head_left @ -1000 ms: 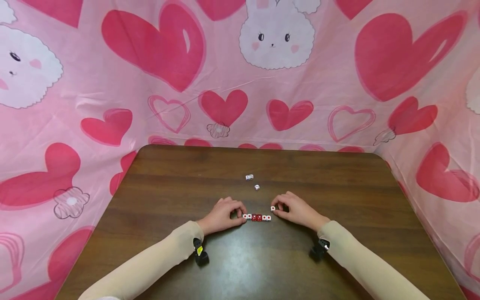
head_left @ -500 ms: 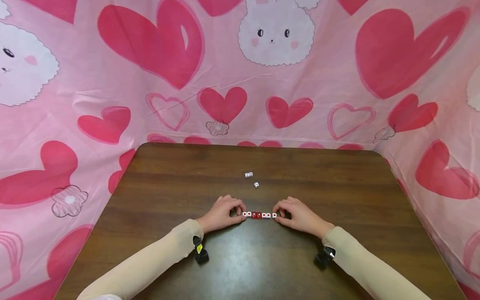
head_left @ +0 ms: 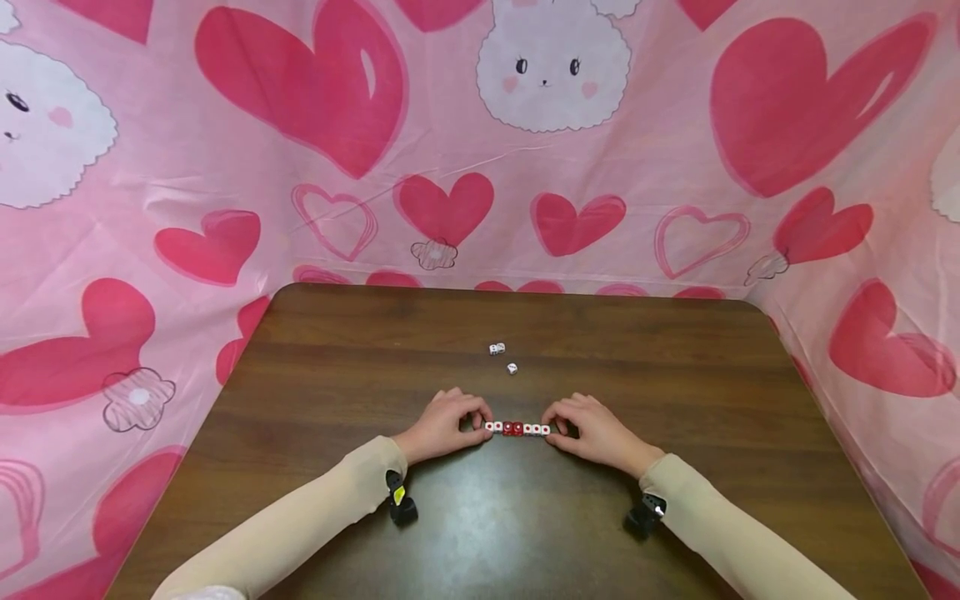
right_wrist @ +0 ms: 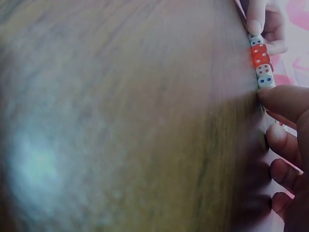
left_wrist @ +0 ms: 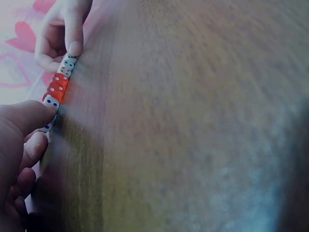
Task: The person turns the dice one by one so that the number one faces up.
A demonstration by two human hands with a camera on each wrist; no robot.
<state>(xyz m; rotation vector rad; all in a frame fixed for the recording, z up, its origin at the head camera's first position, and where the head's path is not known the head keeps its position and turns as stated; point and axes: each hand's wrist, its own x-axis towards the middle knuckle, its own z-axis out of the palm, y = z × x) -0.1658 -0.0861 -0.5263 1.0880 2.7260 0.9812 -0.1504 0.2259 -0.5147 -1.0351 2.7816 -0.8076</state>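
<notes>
A straight row of small dice lies on the table between the two hands: two red dice (head_left: 513,428) in the middle, white ones on either side. At the row's left end, the left hand (head_left: 441,427) pinches the white end die (head_left: 489,427) between thumb and fingers. The right hand (head_left: 600,430) pinches the white die (head_left: 546,430) at the right end, set against its neighbour. In the left wrist view, the left thumb (left_wrist: 36,116) covers part of a white die with blue pips. The right thumb (right_wrist: 282,100) hides most of its die in the right wrist view.
Beyond the row, two white dice (head_left: 497,348) sit side by side, with a single white die (head_left: 512,368) nearer. The brown wooden table (head_left: 480,517) is bordered by a pink heart-patterned cloth (head_left: 450,150). Each wrist carries a black camera (head_left: 402,508).
The right hand has brought its white die toward the near side, then left against the row's right end, closing the gap. The left hand has stayed at the left end.
</notes>
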